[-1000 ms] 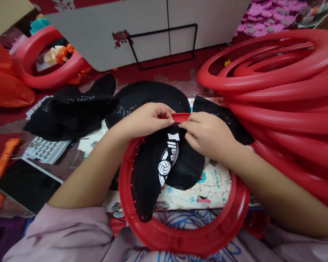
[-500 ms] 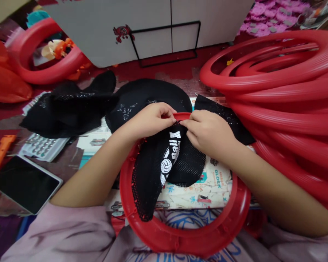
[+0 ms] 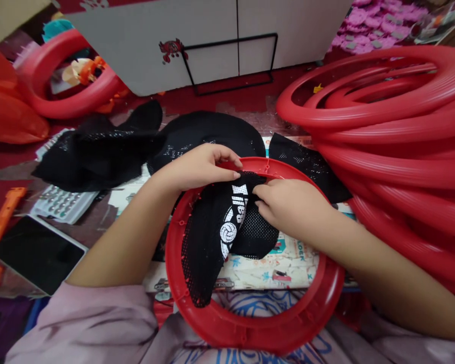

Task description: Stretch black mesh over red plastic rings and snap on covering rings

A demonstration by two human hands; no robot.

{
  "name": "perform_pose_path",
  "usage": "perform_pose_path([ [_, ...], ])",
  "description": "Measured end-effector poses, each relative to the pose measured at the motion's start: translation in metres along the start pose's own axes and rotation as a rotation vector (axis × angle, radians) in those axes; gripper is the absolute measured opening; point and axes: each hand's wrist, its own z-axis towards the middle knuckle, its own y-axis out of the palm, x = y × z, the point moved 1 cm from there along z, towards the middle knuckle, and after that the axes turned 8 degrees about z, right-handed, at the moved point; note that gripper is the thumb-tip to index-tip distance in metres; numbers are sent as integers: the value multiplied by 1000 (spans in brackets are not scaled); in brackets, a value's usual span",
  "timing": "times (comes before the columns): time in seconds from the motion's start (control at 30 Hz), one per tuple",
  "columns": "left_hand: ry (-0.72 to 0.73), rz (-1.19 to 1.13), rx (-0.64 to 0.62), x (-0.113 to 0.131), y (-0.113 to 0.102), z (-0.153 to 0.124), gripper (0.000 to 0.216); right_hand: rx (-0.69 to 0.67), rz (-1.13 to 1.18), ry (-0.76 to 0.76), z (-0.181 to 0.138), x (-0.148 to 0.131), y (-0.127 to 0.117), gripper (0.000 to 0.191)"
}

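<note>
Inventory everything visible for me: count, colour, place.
Front ring: 1, red, centre
Printed mesh: 1, black, along ring's left
Other cloths: several, black, beyond ring
Stacked rings: several, red, right
Far ring: 1, red, upper left
Bag: 1, orange, left
Frame piece: 1, orange, left
Keypad-like object: 1, grey, left
Slab: 1, black, left
Panel: 1, white, top
Pieces: many, pink, upper right
Card: 1, white, under ring
Left hand: 1, bare, at ring
Right hand: 1, bare, on mesh
</note>
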Motion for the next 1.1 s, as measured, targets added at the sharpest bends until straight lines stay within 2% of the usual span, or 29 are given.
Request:
perform_pose_path([
  [0.1,-54,99,16,3,-7,-6,27,23,15,-17,1,1,3,17],
  [0.27,-93,349,7,3,-22,-19,29,226,196,-127,4,7,3,26],
  [0.47,48,262,89,8,-10,-12,28,371,268,-211,6,13,6,31],
  [0.57,85,236,87,9,-4,-7,22,381,252,-200,7,15,7,32],
  [0.8,-21,107,123,3,-3,-7,18,367,200,-167,8,14,6,35],
  [1.1,-32,184,159,5,4,-3,19,385,122,-171,11,14,8,36],
])
